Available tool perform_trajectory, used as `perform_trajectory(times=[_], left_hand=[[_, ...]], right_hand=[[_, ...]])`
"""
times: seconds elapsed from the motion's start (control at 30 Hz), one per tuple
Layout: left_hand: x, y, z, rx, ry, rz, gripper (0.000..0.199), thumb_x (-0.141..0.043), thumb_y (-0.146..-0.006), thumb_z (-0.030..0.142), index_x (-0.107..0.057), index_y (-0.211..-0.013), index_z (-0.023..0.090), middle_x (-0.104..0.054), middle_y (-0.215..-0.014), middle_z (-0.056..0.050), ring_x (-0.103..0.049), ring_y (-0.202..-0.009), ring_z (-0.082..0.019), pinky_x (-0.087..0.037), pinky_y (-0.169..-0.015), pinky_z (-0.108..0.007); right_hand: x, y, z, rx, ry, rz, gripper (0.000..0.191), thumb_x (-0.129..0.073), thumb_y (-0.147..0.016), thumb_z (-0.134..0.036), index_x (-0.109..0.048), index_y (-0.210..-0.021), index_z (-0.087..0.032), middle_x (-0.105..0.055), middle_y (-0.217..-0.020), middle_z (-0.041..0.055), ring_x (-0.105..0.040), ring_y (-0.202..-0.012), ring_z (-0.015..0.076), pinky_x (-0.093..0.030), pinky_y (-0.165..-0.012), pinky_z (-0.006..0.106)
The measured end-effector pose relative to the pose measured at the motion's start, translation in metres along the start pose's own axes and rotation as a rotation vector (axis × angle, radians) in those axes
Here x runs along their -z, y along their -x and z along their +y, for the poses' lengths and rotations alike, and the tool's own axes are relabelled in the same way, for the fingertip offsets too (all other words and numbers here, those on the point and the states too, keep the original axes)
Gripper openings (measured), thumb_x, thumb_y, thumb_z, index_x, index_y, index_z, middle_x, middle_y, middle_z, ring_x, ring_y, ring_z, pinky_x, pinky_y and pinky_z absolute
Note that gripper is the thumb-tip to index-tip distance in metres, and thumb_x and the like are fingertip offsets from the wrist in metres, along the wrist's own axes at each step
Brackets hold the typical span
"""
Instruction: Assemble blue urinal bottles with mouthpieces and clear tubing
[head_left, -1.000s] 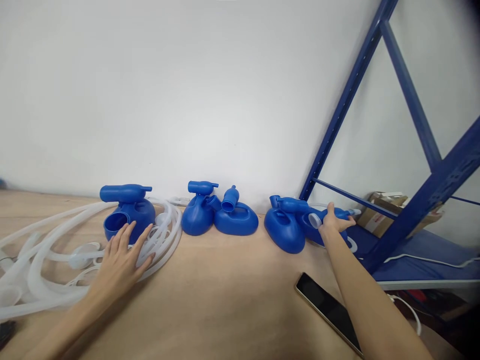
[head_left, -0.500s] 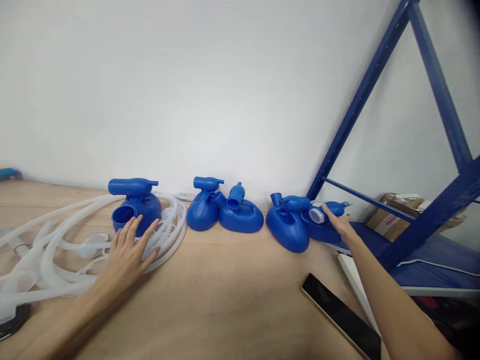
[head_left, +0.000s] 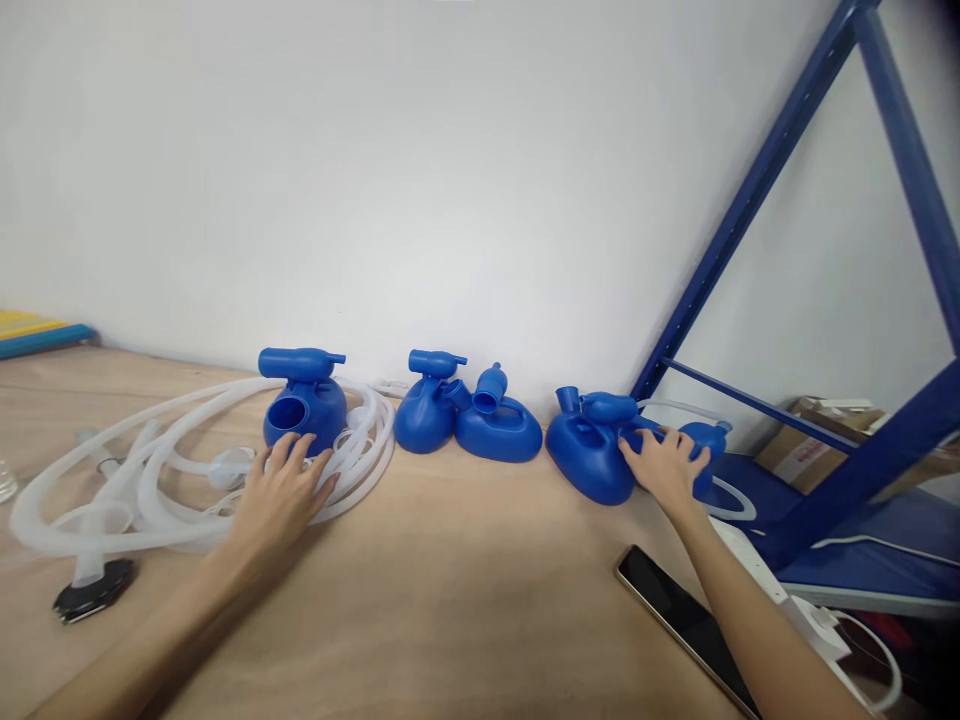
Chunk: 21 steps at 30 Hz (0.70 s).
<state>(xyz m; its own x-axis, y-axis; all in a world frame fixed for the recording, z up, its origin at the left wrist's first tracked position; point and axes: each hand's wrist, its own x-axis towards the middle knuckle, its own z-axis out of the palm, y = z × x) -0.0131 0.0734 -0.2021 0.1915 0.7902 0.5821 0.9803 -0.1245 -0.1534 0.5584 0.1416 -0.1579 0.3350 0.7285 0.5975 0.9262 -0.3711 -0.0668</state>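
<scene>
My left hand [head_left: 281, 495] is open, fingers spread, its tips in front of a blue plastic urinal bottle [head_left: 319, 415] that carries a blue connector [head_left: 300, 363] on top. Coiled clear tubing [head_left: 371, 470] lies around that bottle. On the right, my right hand [head_left: 664, 468] curls over the rightmost blue urinal bottle [head_left: 705, 440], thumb and fingers apart around it; the hand hides much of this bottle. Beside it another blue bottle [head_left: 592, 465] leans, with a connector [head_left: 609, 405] on it. Two more bottles, one upright [head_left: 424, 420] and one on its side [head_left: 499, 435], sit between my hands.
A phone [head_left: 682, 620] lies at the front right, near a white power strip [head_left: 750, 555]. Blue shelving [head_left: 739, 200] with cardboard boxes [head_left: 799, 450] stands on the right. A black-based piece [head_left: 94, 590] and yellow-blue boards [head_left: 41, 333] are on the left.
The view has swung left. My right hand has moved from the white-capped connector to over the rightmost bottle, and a loop of tubing shows beside it. My left hand stays spread by its bottle.
</scene>
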Motion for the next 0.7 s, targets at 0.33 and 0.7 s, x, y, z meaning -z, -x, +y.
perform_trajectory(times=[0.33,0.7], left_hand=[[0.024,-0.004,-0.006,0.074,0.005,-0.561,0.049,-0.025,-0.101,0.019,-0.073,-0.109,0.012,-0.071,-0.106,-0.022,-0.069,-0.094,-0.038,-0.052,-0.072,-0.045],[0.013,-0.013,-0.039,0.238,0.18,-0.562,0.036,-0.04,-0.093,0.03,-0.073,-0.087,0.019,-0.077,-0.102,-0.015,-0.072,-0.094,-0.032,-0.05,-0.078,-0.037]], right_hand=[[-0.005,0.01,0.042,0.288,0.053,0.033,0.033,-0.043,-0.092,-0.04,-0.068,-0.108,-0.024,-0.069,-0.126,0.0185,-0.044,-0.141,0.0381,0.001,-0.12,0.072],[0.013,-0.013,-0.025,0.064,-0.095,-0.401,0.042,-0.053,-0.09,-0.054,-0.07,-0.099,-0.016,-0.074,-0.113,0.0203,-0.057,-0.128,0.0446,-0.017,-0.117,0.073]])
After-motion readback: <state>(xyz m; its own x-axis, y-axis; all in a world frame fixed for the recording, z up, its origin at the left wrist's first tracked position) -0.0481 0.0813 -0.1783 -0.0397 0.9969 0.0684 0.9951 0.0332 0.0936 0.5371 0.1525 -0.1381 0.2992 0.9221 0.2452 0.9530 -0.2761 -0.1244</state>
